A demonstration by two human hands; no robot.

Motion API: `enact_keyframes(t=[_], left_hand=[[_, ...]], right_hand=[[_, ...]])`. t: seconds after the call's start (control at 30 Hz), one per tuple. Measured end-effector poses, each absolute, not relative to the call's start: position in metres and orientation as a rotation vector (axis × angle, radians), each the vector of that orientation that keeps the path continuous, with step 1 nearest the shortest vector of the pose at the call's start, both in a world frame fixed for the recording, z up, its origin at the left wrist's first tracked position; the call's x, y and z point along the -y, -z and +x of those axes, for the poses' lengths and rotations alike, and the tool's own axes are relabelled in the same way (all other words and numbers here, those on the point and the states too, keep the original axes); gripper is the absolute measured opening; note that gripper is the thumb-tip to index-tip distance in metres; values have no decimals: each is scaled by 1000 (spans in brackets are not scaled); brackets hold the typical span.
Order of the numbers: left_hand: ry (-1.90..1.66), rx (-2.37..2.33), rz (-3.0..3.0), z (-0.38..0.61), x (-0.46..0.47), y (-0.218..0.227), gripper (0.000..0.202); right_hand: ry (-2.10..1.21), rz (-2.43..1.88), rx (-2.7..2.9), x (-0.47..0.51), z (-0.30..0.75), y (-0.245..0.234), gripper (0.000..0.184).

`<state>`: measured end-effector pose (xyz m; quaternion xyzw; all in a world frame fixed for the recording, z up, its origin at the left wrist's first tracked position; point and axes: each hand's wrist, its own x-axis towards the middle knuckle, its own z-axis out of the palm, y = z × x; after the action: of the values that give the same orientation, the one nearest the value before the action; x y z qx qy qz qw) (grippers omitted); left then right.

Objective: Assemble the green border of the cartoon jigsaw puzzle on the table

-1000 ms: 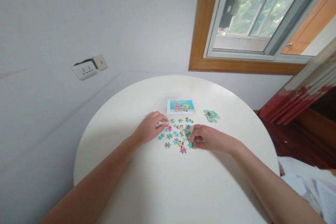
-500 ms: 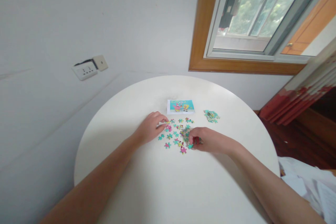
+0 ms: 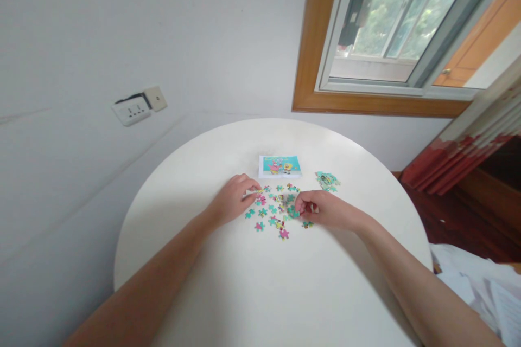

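Note:
Loose jigsaw pieces in teal, pink and yellow lie spread on the white round table (image 3: 244, 293), among them a pink puzzle piece (image 3: 259, 226) near the front. My left hand (image 3: 234, 199) rests at the left edge of the spread, thumb and fingers apart, its fingertips by a yellow piece. Over the right side of the spread, my right hand (image 3: 323, 209) pinches a teal puzzle piece (image 3: 296, 213) between thumb and fingers. Some pieces beneath that hand are hidden. Behind the pieces lies a picture card or box (image 3: 280, 166) with two cartoon figures on teal.
A heaped pile of puzzle pieces (image 3: 326, 180) sits on the right, apart from the spread. The table's far edge stands close to the wall (image 3: 228, 38), below a wood-framed window (image 3: 305, 100). White papers (image 3: 468, 282) lie beyond the table at the lower right.
My right hand has shifted slightly up and away from me with the teal piece, uncovering a puzzle piece below it. The left hand stays in place.

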<state>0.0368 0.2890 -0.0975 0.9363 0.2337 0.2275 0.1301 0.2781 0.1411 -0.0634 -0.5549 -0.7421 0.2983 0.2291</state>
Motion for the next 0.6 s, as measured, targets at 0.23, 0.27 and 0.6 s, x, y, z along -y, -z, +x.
enact_keyframes(t=[0.23,0.27,0.6], left_hand=[[-663,-676,2705,37,-288,96,15],[-666,-676,2704,37,-288,96,15],[-663,-685,2700,37,-288,97,16]], right_hand=[[-548,-1714,1816,-151,325,67,13],[-524,-1744,1776,-151,333,68,13],[-434,-1976,1575,-150,376,77,20]])
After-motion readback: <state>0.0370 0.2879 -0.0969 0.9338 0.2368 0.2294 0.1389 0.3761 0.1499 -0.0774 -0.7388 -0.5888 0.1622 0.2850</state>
